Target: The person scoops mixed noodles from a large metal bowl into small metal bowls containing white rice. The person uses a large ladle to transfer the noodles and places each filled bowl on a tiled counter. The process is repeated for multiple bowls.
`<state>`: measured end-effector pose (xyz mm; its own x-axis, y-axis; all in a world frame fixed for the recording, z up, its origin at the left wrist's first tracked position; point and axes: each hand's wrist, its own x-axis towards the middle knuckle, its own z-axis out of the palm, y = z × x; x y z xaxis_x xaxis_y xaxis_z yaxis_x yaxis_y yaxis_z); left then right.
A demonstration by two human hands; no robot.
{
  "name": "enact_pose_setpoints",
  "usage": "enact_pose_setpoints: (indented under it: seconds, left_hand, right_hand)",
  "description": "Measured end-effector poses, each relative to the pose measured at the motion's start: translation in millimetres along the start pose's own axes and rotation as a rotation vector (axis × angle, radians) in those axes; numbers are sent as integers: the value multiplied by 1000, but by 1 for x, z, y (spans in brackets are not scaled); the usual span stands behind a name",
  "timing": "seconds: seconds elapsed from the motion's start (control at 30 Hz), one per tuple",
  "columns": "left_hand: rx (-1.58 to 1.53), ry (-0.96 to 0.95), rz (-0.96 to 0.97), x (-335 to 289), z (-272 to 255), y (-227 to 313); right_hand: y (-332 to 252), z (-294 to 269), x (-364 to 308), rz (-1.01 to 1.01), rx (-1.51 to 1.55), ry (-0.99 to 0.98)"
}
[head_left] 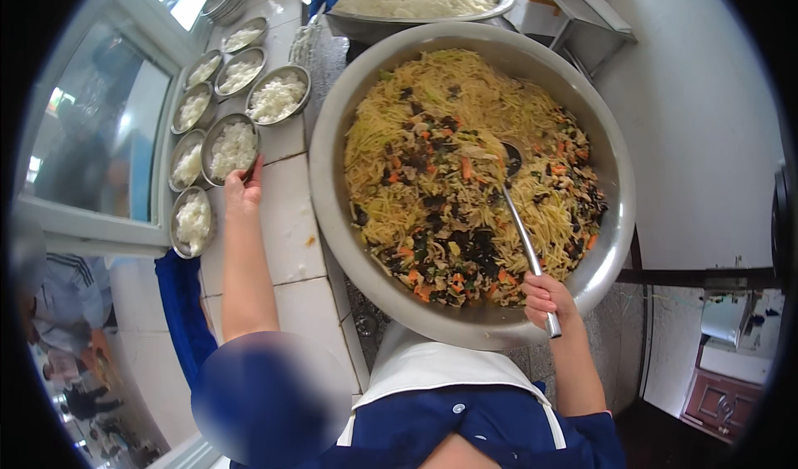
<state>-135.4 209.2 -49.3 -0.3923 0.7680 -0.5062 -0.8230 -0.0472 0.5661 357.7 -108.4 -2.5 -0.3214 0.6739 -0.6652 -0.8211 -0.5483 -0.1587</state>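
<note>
White tiled counter (pixel 287 220), serving window (pixel 100 128) left, pale floor (pixel 706 137).

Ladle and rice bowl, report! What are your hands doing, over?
Right hand gripping the metal ladle, scoop down in the shredded stir-fry. Left hand holding the rim of a rice bowl on the tiled counter. Nothing blocking, over.

A small round steel bowl (pixel 232 148), filled with white rice, sits upright on the white tiled counter near its left edge, in a cluster of like bowls; the left hand (pixel 243 191) grips its near rim. A long steel ladle (pixel 522 232) slants in the big round steel basin (pixel 332 120) of shredded vegetables, its cup buried near the middle, its handle held at the near rim by the right hand (pixel 544 296).
</note>
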Motion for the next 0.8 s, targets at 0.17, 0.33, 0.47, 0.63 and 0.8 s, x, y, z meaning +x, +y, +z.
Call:
enact_pose_setpoints:
  seconds: [0.17, 0.33, 0.47, 0.63, 0.8]
  left_hand:
    - [74, -125, 4, -107, -38, 17]
    - [285, -249, -104, -202, -67, 14]
    - [312, -257, -238, -232, -70, -11]
    - [233, -316, -392, -240, -53, -66]
    - [390, -455, -495, -235, -17, -134]
  right_hand:
    - [12, 8, -1, -4, -139, 86]
    - [27, -2, -11, -51, -204, 95]
    - [13, -10, -8, -3, -110, 1]
    - [2, -19, -18, 11, 155, -165]
    - [-6, -15, -41, -28, 152, -171]
